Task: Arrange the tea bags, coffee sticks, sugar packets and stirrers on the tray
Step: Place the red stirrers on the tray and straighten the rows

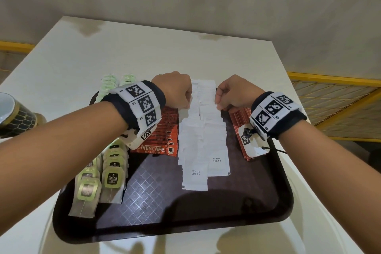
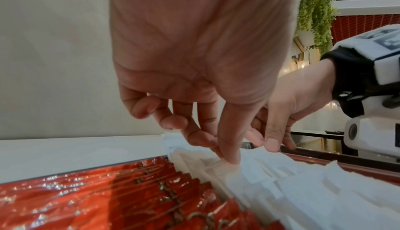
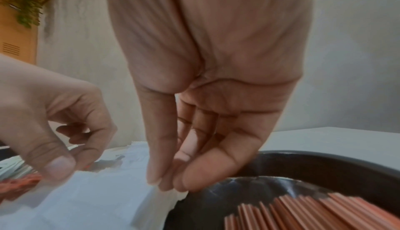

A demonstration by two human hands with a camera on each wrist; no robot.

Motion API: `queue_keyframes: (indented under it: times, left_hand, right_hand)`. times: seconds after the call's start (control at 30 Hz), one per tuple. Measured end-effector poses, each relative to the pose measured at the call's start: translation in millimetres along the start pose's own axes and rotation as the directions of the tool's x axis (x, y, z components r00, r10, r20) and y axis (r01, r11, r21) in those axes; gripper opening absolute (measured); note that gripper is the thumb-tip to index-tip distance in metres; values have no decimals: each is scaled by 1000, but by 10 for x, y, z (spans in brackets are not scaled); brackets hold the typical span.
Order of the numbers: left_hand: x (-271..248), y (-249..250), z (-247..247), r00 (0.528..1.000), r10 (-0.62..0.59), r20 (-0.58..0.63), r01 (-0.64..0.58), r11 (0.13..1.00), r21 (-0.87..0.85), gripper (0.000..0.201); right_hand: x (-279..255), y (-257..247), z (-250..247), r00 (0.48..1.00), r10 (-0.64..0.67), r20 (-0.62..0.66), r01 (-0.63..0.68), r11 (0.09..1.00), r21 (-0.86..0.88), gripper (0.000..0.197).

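A dark brown tray (image 1: 206, 212) holds tea bags (image 1: 112, 177) at the left, red coffee sticks (image 1: 162, 142), two columns of white sugar packets (image 1: 203, 140) in the middle, and red stirrers (image 1: 240, 121) at the right. My left hand (image 1: 186, 105) and right hand (image 1: 221, 101) are at the far end of the sugar columns, fingers curled down. In the left wrist view, my left hand (image 2: 223, 151) pinches the far packets (image 2: 281, 182) with thumb and forefinger, beside the coffee sticks (image 2: 108, 199). My right hand (image 3: 168, 184) pinches a packet edge near the stirrers (image 3: 303, 213).
A dark patterned mug (image 1: 12, 113) stands off the tray at the left table edge. Pale green tea bags (image 1: 115, 82) lie at the tray's far left corner. The white table (image 1: 144, 51) extends beyond the tray. A yellow railing (image 1: 329, 84) runs past the right edge.
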State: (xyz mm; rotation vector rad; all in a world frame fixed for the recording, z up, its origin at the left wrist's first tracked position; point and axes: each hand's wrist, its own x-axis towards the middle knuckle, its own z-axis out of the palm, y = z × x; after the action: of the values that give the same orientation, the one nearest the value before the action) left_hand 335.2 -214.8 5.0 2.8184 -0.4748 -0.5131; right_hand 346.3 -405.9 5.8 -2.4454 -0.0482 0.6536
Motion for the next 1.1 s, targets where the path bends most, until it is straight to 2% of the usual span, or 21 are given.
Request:
queue_keyframes:
  times: [0.1, 0.2, 0.33, 0.4, 0.6, 0.8, 1.1]
  left_hand:
    - [-27, 8, 1, 999, 11, -39, -11, 1000, 9, 3]
    - [-79, 22, -6, 996, 44, -74, -42, 999, 30, 8]
    - [-134, 50, 16, 998, 64, 12, -65, 994, 88, 14]
    - [-134, 63, 38, 997, 61, 47, -65, 993, 97, 12]
    - [-78, 60, 77, 997, 45, 65, -50, 997, 64, 10]
    - [-36, 34, 98, 998, 55, 9, -56, 997, 55, 3]
    - [-34, 58, 129, 996, 65, 65, -68, 997, 48, 5]
  right_hand:
    - [-26, 11, 5, 999, 8, -46, -8, 1000, -4, 8]
    - [-84, 64, -2, 995, 35, -95, -33, 999, 17, 14]
    - [-175, 132, 55, 993, 92, 68, -94, 995, 36, 18]
    - [-194, 152, 80, 991, 91, 99, -98, 993, 66, 20]
    - [-215, 147, 72, 997, 69, 43, -72, 995, 66, 20]
    - [-217, 143, 72, 999, 47, 10, -48, 997, 54, 19]
    - [-205, 128, 87, 1000, 31, 1, -31, 998, 56, 18]
